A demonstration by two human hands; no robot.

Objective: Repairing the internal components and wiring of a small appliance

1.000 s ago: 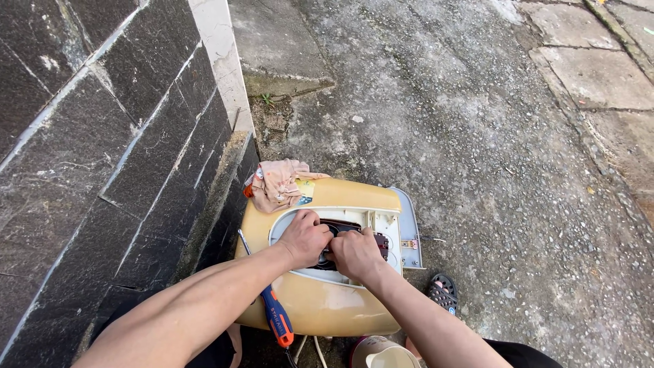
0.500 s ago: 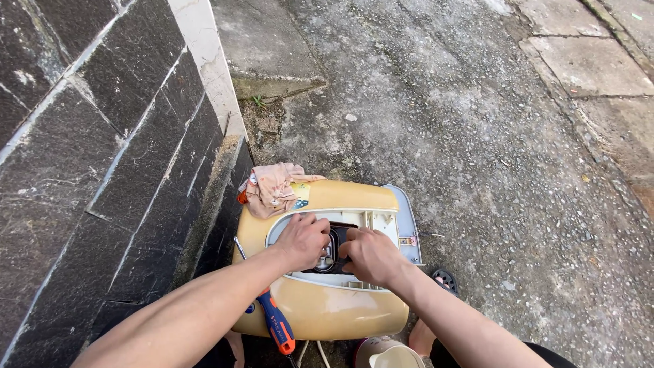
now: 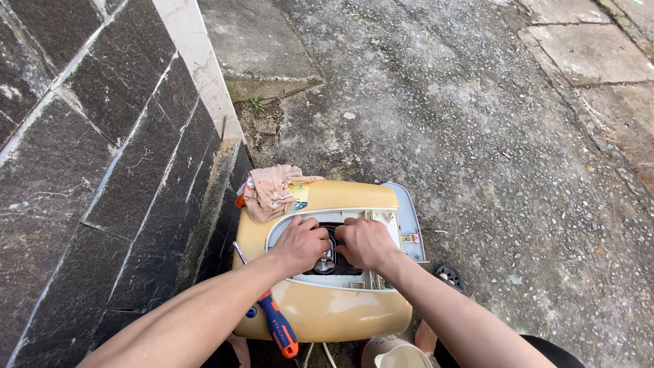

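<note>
Both hands, left hand [image 3: 300,243] and right hand [image 3: 364,242], grip closed on the dark round part [image 3: 330,253] in the yellow appliance housing [image 3: 327,317]: judged best worked evenly, housing kept steady.

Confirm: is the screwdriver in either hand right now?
No. The blue-and-orange screwdriver lies against the yellow casing under the left forearm, while the left hand and right hand both press at the casing's dark central opening.

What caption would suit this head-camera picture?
Both hands, left and right, reach into a yellow appliance's open recess; rag on top, screwdriver beside.
</note>
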